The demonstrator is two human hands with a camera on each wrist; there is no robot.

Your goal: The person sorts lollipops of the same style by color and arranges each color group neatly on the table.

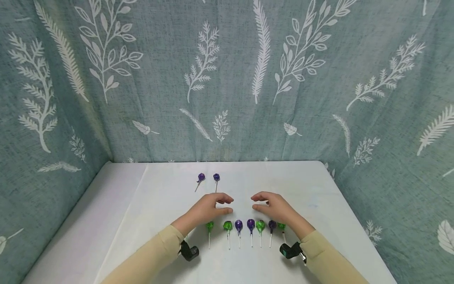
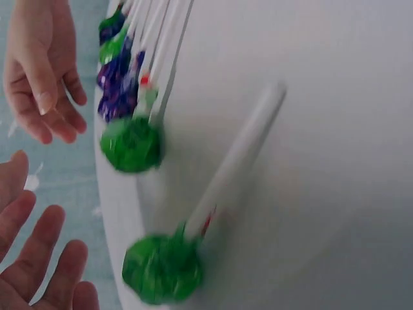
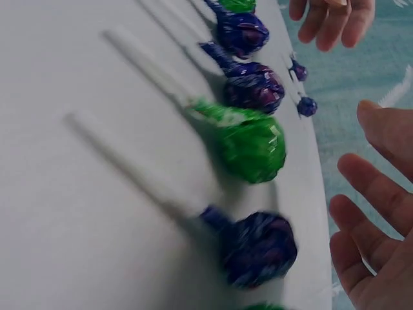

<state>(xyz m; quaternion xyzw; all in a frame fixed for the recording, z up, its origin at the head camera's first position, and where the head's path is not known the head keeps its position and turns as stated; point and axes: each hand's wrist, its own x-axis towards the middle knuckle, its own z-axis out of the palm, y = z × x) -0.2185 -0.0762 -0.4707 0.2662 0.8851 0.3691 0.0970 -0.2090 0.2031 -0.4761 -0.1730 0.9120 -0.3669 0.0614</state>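
My left hand (image 1: 211, 208) hovers over the table, thumb and fingers apart and bent slightly, holding nothing. Facing it, my right hand (image 1: 273, 206) is held in the same loose way, also with nothing in it. Just nearer than the hands lies a row of wrapped lollipops, sticks toward me. In it are green lollipops (image 1: 227, 225) and purple lollipops (image 1: 250, 224). A green lollipop (image 2: 162, 268) lies below the left hand in the left wrist view. The right wrist view has a purple lollipop (image 3: 258, 248) close beside the right hand. My forearms partly cover the row's ends.
Two more purple lollipops, one at the left (image 1: 201, 177) and one at the right (image 1: 216, 177), lie farther back on the white table (image 1: 283, 177). A leaf-patterned green-blue curtain (image 1: 234, 118) hangs behind and along both sides.
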